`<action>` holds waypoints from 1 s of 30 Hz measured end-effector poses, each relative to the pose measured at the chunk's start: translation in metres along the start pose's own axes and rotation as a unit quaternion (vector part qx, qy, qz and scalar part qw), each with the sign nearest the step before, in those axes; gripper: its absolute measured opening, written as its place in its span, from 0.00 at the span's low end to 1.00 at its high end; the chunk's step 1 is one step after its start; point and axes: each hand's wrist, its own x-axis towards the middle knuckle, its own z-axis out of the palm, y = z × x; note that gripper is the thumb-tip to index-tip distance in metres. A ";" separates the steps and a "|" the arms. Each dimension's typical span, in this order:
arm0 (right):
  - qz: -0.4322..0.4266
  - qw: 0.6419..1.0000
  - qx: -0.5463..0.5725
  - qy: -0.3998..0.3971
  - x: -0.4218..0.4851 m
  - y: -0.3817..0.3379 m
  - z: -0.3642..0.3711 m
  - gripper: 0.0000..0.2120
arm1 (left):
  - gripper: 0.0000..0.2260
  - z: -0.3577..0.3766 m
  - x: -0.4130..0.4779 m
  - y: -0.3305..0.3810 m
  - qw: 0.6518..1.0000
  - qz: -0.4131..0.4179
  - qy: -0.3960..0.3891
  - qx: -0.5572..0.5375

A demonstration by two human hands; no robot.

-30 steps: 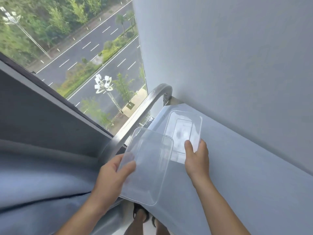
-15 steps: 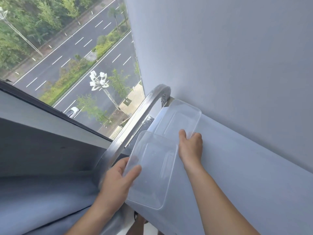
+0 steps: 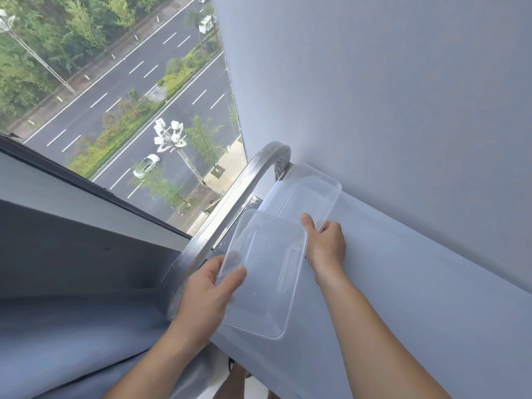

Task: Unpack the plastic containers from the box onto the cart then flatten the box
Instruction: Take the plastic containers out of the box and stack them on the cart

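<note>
Now left hand point(image 3: 207, 292): grips near container point(image 3: 267, 280)
Right hand point(image 3: 326, 247): pinches far container point(image 3: 308, 194)
Surface: cart top point(image 3: 417, 298), by window point(image 3: 115, 96)

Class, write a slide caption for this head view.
Left hand holds the near container, right hand the far container, over the cart top beside its metal handle.

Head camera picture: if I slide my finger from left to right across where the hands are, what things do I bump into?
left hand → near container, which it grips → right hand, which grips the far container → bare cart top
</note>
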 end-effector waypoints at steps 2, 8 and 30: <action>-0.004 1.000 -0.006 -0.001 0.000 0.000 0.001 0.21 | 0.17 0.000 0.001 0.000 1.000 -0.001 0.000 -0.001; 0.000 1.000 -0.015 -0.005 0.001 -0.003 0.001 0.21 | 0.16 -0.001 0.003 0.003 1.000 0.001 0.002 -0.004; -0.115 0.989 0.088 -0.015 -0.011 -0.033 -0.058 0.20 | 0.25 0.052 0.055 0.051 0.998 0.057 -0.031 -0.023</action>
